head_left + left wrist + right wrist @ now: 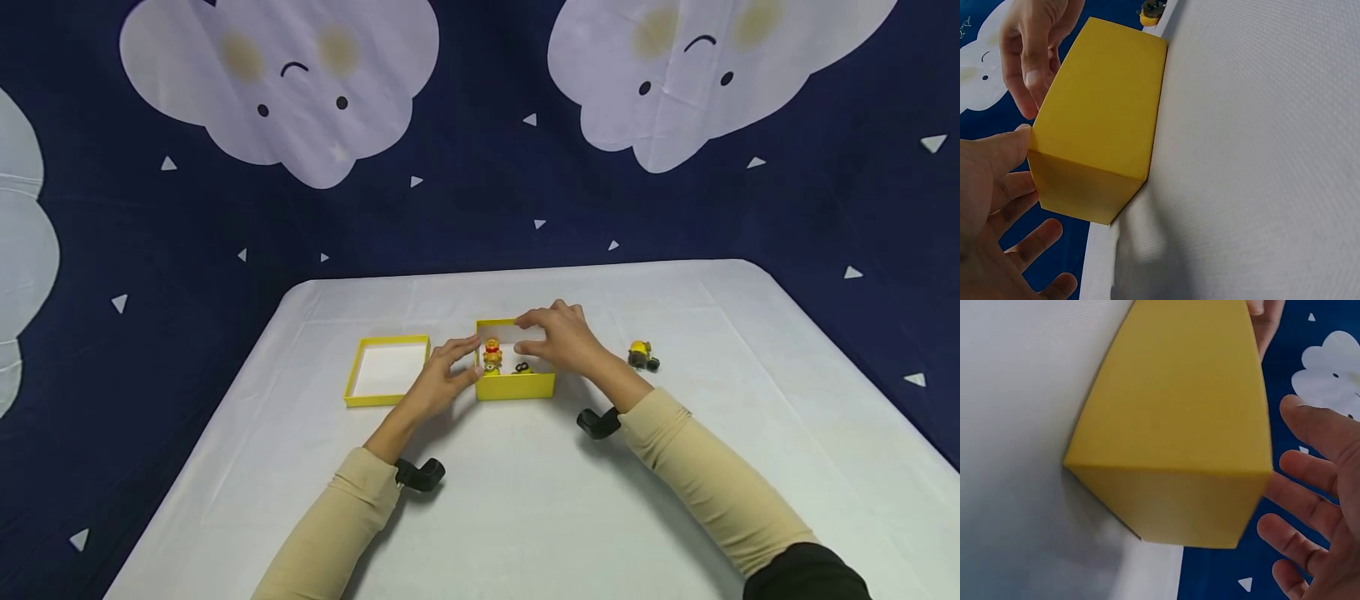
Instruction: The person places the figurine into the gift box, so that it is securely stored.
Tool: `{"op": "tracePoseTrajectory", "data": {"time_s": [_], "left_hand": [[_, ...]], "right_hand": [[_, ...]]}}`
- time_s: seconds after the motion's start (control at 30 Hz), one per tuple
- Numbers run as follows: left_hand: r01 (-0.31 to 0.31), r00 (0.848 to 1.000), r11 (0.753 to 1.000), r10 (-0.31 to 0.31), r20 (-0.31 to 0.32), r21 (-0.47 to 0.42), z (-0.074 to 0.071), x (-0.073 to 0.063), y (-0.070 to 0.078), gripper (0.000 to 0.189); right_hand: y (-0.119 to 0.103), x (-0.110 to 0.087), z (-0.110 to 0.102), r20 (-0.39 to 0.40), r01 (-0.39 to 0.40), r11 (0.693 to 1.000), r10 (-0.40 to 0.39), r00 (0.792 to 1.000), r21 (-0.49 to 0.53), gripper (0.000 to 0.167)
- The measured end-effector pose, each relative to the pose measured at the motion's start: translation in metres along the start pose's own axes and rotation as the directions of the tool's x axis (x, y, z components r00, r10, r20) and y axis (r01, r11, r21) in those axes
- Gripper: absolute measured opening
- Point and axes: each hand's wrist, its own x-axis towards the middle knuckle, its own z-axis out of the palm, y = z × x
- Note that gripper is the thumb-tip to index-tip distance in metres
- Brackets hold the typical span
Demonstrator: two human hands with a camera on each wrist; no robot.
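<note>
A yellow box (515, 387), white inside, stands without its lid on the table. Inside at its left is a small bear figure (492, 350) in a red top, with a yellow goggled figure (491, 368) just below it. Farther right, another yellow figure (522, 368) shows black-rimmed eyes over the front wall, its lower part hidden. My left hand (441, 377) touches the box's left side, thumb at the near corner and fingers spread. Over the right part of the opening hovers my right hand (564, 337), thumb and fingers apart with nothing visible between them.
Left of the box lies its yellow-rimmed lid (392, 339), white inside facing up. A small yellow and dark toy figure (642, 356) is on the table to the right. The white-covered table (525, 500) ends at a dark blue cloud-print backdrop (480, 217).
</note>
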Motion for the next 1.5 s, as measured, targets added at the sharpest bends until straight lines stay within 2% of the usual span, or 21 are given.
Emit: {"op": "tracePoseTrajectory", "data": {"time_s": [0.33, 0.53, 0.7, 1.07, 1.5], "left_hand": [[0.003, 1.000, 1.000, -0.003, -0.002, -0.002, 0.000, 0.000, -0.001, 0.050], [0.004, 1.000, 1.000, -0.005, -0.009, -0.005, 0.001, 0.001, -0.001, 0.050], [0.011, 1.000, 1.000, -0.011, -0.007, 0.006, 0.001, 0.001, 0.000, 0.050], [0.038, 0.999, 0.999, -0.038, 0.005, 0.015, 0.000, 0.000, 0.002, 0.051], [0.040, 0.999, 0.999, -0.040, 0.005, 0.022, 0.000, 0.001, 0.001, 0.051]], "right_hand": [[0.011, -0.016, -0.014, -0.082, -0.036, 0.997, 0.041, 0.996, 0.061, 0.051], [0.020, -0.027, -0.022, -0.135, -0.046, 0.997, 0.055, 0.989, 0.068, 0.054], [0.033, -0.036, -0.029, -0.166, -0.083, 0.994, 0.095, 0.982, 0.075, 0.055], [0.068, -0.056, -0.046, -0.150, -0.194, 0.979, 0.201, 0.968, 0.056, 0.058], [0.099, -0.072, -0.051, -0.133, -0.236, 0.972, 0.237, 0.962, 0.023, 0.061]]}}
